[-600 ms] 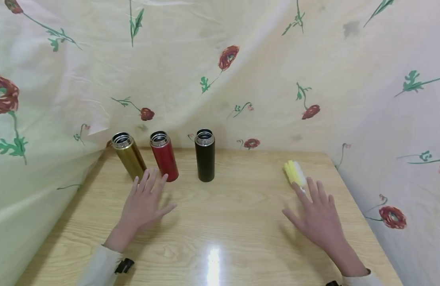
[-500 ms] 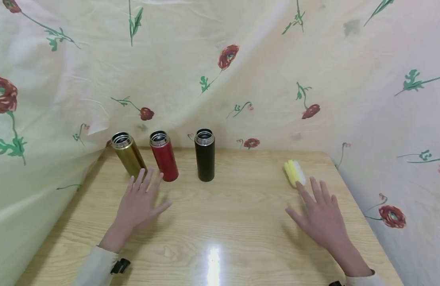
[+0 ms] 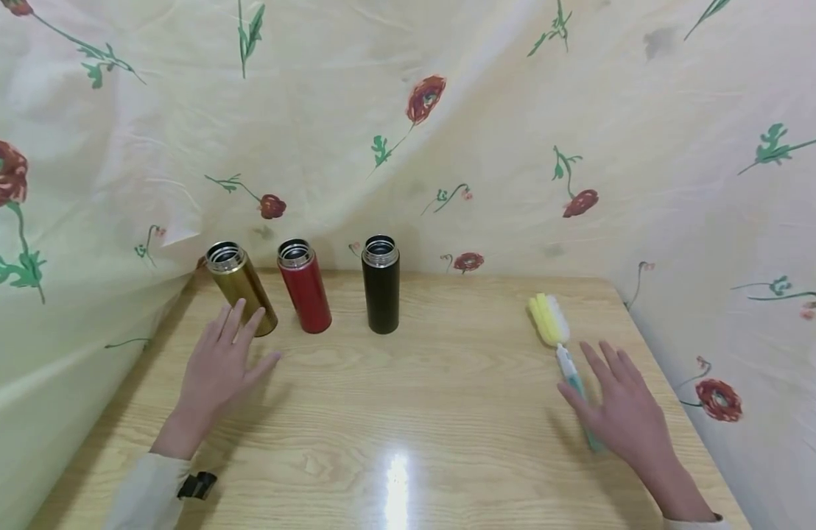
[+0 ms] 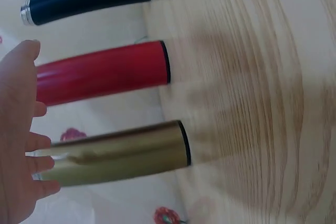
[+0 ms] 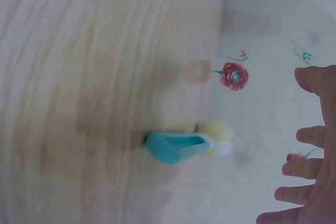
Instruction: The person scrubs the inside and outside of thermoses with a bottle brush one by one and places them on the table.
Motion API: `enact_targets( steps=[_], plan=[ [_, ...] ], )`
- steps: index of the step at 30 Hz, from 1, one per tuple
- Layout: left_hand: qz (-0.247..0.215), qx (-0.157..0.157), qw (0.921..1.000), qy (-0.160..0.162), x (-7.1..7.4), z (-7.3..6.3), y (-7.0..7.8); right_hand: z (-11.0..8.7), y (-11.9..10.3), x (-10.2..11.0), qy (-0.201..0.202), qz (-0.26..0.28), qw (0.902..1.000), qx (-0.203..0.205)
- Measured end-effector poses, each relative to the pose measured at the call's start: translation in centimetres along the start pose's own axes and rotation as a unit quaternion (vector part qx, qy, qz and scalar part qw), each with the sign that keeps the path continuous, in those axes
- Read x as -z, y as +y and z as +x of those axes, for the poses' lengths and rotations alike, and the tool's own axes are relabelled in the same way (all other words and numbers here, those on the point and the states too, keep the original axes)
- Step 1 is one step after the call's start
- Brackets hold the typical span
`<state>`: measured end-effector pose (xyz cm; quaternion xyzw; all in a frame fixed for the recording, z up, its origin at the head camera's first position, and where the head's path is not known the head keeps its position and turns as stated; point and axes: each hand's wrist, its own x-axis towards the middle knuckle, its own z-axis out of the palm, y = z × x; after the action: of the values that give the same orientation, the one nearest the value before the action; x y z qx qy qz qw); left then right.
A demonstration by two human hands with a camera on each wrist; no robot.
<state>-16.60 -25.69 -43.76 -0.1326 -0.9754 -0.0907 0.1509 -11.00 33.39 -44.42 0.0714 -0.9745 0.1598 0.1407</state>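
My left hand (image 3: 212,372), fingers spread, hovers above the table in front of a gold vacuum flask (image 3: 241,283); its fingertips overlap the flask's lower part in the head view. To the right of that flask stand a red flask (image 3: 306,294) and a black flask (image 3: 381,294). All three are upright and without lids, their threaded steel necks showing. On the right lies a bottle brush (image 3: 549,322) with a yellow and white sponge head and a teal handle (image 5: 176,148). My right hand (image 3: 627,416) hovers with spread fingers over the handle, hiding part of it. Neither hand holds anything.
A light wooden table (image 3: 408,397) carries all of these. A cream cloth (image 3: 487,110) with red flowers hangs behind it and along both sides. The flasks stand near the back edge, close to the cloth.
My left hand has moved left and a little back, uncovering the gold flask's base. My right hand has shifted right and towards me, so the brush handle shows. Flasks and brush stay put.
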Motion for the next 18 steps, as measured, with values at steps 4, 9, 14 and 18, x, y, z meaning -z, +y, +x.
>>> enact_targets(
  steps=[4, 9, 14, 18],
  plan=[
    [-0.022, 0.015, 0.9994, 0.022, 0.0, 0.2, -1.0, -0.3, 0.6, 0.0, 0.000, 0.014, 0.9998, -0.015],
    [-0.030, -0.001, 0.9931, 0.113, -0.6, 0.4, -2.5, -0.5, 1.2, 0.0, 0.006, 0.028, 0.9991, -0.031],
    [-0.052, 0.030, 0.9877, 0.144, -0.7, 0.7, -3.9, -0.8, 1.5, 0.0, 0.015, 0.043, 0.9979, -0.046],
    [-0.099, 0.090, 0.9851, 0.108, -0.4, 1.1, -4.7, -1.2, 1.9, -0.2, 0.008, 0.045, 0.9966, -0.069]
  ],
)
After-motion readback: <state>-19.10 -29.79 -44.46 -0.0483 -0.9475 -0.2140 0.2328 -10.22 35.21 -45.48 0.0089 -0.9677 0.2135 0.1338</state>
